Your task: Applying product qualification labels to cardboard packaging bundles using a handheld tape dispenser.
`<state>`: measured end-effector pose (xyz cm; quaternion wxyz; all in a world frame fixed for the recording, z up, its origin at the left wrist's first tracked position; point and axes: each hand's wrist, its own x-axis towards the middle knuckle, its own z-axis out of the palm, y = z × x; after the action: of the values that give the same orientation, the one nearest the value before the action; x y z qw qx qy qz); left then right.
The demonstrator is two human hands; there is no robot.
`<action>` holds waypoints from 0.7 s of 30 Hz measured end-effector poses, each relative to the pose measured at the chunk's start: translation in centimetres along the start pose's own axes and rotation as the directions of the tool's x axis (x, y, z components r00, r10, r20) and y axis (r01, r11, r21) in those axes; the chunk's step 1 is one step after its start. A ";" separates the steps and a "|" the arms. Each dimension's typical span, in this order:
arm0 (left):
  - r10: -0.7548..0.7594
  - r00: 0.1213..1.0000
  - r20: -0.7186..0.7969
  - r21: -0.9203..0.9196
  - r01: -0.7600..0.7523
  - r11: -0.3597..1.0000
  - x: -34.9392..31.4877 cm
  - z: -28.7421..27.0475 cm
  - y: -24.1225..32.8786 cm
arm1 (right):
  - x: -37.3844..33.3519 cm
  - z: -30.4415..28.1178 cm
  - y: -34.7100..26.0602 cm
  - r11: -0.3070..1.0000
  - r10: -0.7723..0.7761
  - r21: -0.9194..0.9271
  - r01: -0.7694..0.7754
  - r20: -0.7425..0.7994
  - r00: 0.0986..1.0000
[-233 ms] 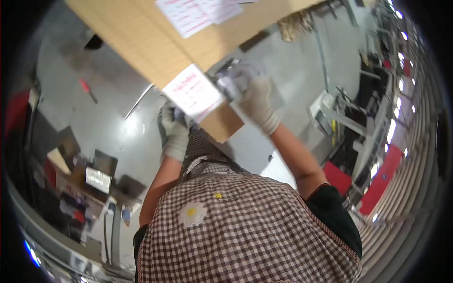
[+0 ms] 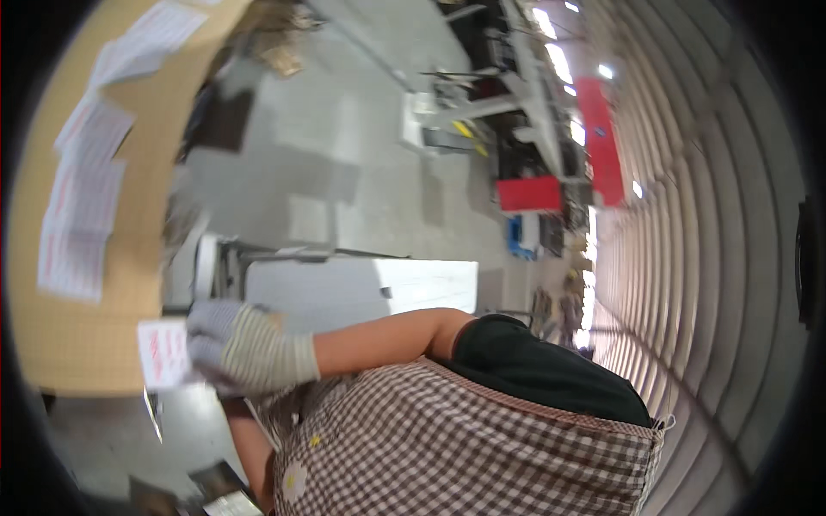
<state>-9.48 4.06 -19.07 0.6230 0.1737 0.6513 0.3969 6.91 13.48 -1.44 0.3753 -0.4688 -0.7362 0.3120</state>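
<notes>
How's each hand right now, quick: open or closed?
Left hand: hidden, only the forearm showing, so it cannot be told.
Right hand: gloved, blurred, at a white sheet's edge; whether it grips cannot be told.

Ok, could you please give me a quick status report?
Right hand at white sheet, grip unclear. Left hand hidden, apparently behind right hand. Other papers on tan surface.

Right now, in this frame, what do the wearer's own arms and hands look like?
The right hand wears a glove, greyish over the fingers and cream toward the wrist, with faint stripes and a cream cuff. The right forearm is bare below a short, very dark green sleeve. The left forearm is bare too; the left hand is hidden.
</notes>
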 end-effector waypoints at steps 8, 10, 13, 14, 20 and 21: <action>0.008 0.997 0.080 -0.003 -0.008 1.000 -0.7 18.1 0.7 | -2.8 -14.0 4.3 0.990 -0.031 -0.138 0.002 -0.209 0.977; 0.003 0.989 0.149 0.039 -0.009 0.999 -3.9 21.9 0.3 | -5.5 -15.9 5.3 0.951 0.150 -0.242 -0.195 -0.192 0.970; 0.023 0.982 0.190 0.135 -0.050 0.990 -10.5 21.8 0.0 | -8.7 -20.2 3.6 0.939 0.125 -0.304 -0.164 -0.144 0.982; 0.049 0.980 0.191 0.145 -0.077 0.986 -11.9 20.3 1.2 | -8.9 -20.4 3.8 0.937 0.110 -0.311 -0.159 -0.169 0.979; 0.342 0.930 0.136 0.074 -0.354 0.932 -16.3 20.8 7.5 | -8.2 -22.3 3.3 0.938 0.348 -0.205 -0.281 0.522 0.779; 0.402 0.900 0.170 0.053 -0.416 0.908 -15.9 21.8 8.6 | -8.2 -22.7 2.7 0.971 0.232 -0.144 -0.193 0.349 0.908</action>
<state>11.54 4.56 -0.09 0.5662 0.3641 0.5666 0.4752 29.61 9.35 6.11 0.1711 -0.4998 -0.7527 0.3928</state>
